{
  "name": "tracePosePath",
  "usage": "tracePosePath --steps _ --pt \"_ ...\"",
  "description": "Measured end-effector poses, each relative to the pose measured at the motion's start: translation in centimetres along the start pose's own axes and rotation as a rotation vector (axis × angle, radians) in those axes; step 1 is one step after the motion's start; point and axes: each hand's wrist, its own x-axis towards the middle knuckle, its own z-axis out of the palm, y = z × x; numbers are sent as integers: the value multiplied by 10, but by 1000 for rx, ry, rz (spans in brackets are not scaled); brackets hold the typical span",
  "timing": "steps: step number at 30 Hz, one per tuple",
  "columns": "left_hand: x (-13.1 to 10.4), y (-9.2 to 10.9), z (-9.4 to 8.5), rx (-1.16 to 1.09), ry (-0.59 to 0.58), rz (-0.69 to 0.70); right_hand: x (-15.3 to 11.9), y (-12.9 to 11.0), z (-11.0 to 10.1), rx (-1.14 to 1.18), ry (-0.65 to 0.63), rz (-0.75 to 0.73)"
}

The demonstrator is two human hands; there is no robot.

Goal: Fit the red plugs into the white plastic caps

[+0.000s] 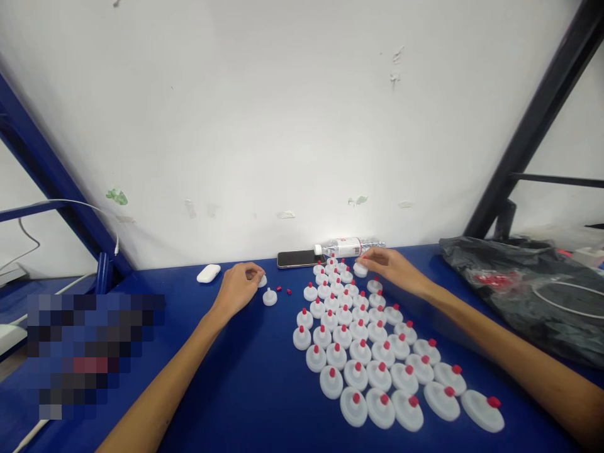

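Note:
My right hand (379, 262) pinches a white nozzle cap (360, 270) with a red tip, at the far right of the rows. Toward the left, my left hand (239, 284) has its fingers closed on another white nozzle cap (263, 280), mostly hidden by the fingertips. Beside it stands a white nozzle cap without a red tip (270, 297). Two small red tips (284, 290) lie loose to its right. Many white caps with red tips (360, 351) stand upright in close rows between my arms.
A phone (301, 258) and a clear bottle on its side (349, 246) lie by the wall. A white earbud case (208, 273) is at the left. On the right is a black plastic bag (509, 296) with a packet of red pieces (496, 278). Metal posts flank the blue table (245, 390).

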Motion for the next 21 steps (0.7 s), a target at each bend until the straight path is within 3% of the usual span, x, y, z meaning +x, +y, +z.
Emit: tracePosePath --steps 4,7,12,17,21 --pt "0 -1 2 18 -14 -3 -3 -6 4 178 12 13" --pt "-1 0 4 38 40 30 -3 -5 8 274 3 7" --pt "-13 17 10 61 167 221 1 4 10 369 6 -28" --pt "-25 38 25 27 76 457 1 8 8 366 69 -54" --pt "-25 46 37 14 4 490 1 13 8 232 122 -19"
